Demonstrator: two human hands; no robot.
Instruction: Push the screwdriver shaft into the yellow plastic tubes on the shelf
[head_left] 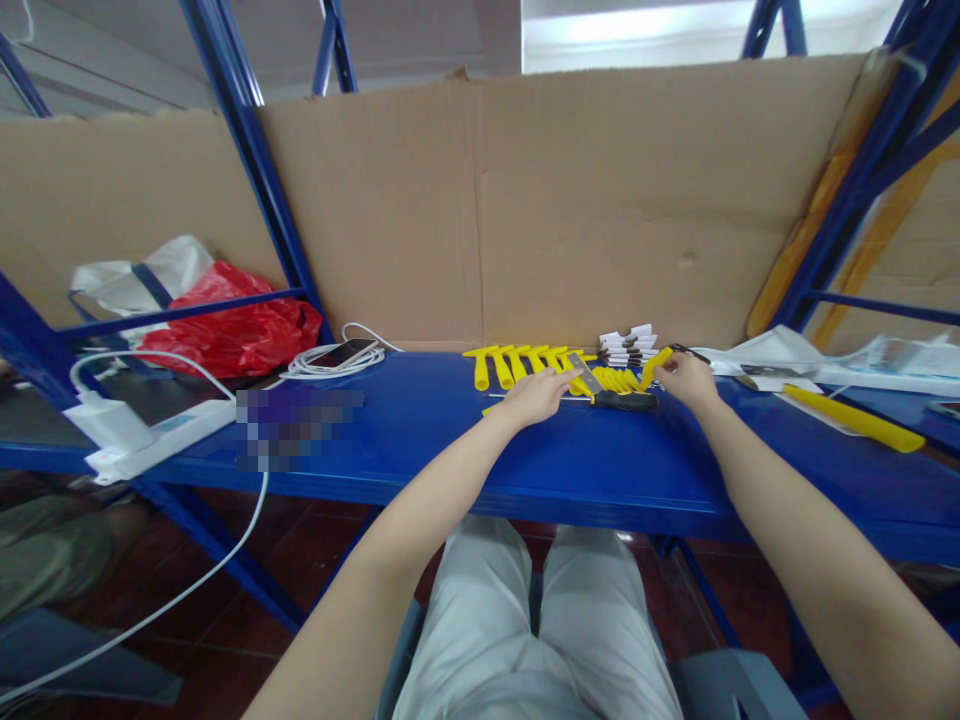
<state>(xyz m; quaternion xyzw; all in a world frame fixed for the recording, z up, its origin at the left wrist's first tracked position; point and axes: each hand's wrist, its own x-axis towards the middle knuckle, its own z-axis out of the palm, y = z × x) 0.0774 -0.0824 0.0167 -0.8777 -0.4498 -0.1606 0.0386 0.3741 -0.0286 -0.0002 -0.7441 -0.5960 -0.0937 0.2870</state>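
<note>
Bare forearms (420, 510) | left fingers (562, 382) pinching flat grey plate (586, 374) | right fingers (670, 368) gripping small yellow piece (652, 367)

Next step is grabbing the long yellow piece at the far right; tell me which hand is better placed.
Right, I'd say. The right hand is nearer the long yellow piece, though it holds a smaller yellow piece. The left hand, at the metal plate, would have to reach across.
</note>
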